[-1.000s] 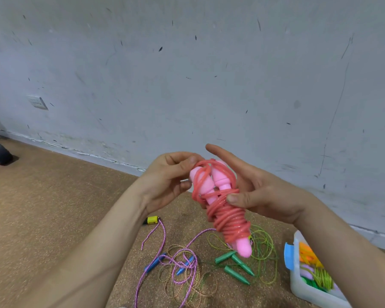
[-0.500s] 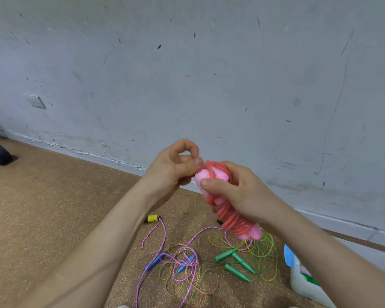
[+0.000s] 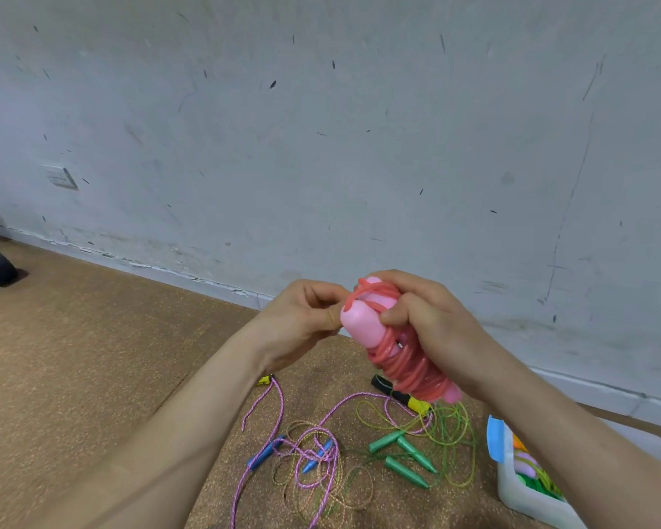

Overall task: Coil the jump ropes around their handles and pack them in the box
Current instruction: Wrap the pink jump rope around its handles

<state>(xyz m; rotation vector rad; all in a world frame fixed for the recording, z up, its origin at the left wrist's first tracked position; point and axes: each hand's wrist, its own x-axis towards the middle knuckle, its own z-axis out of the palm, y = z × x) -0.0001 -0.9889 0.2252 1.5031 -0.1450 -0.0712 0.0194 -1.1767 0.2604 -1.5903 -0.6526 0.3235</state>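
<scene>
A coiled pink jump rope (image 3: 407, 362) is gripped in the curled right hand (image 3: 441, 330); its top loop is pinched by the left hand (image 3: 302, 318), above loose ropes (image 3: 313, 458).

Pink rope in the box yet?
No, the right hand grips the coiled pink rope in the air, apart from the box at lower right.

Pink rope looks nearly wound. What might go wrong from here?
1. The end loop at the top of the pink jump rope looks untucked and only pinched by the left hand. If it slips, the coils that the right hand grips may spring loose.
2. The box already holds coiled ropes, so the bundle might snag or sit proud.
3. The purple rope and green-handled rope lie tangled on the floor; lifting one may drag the other.
</scene>
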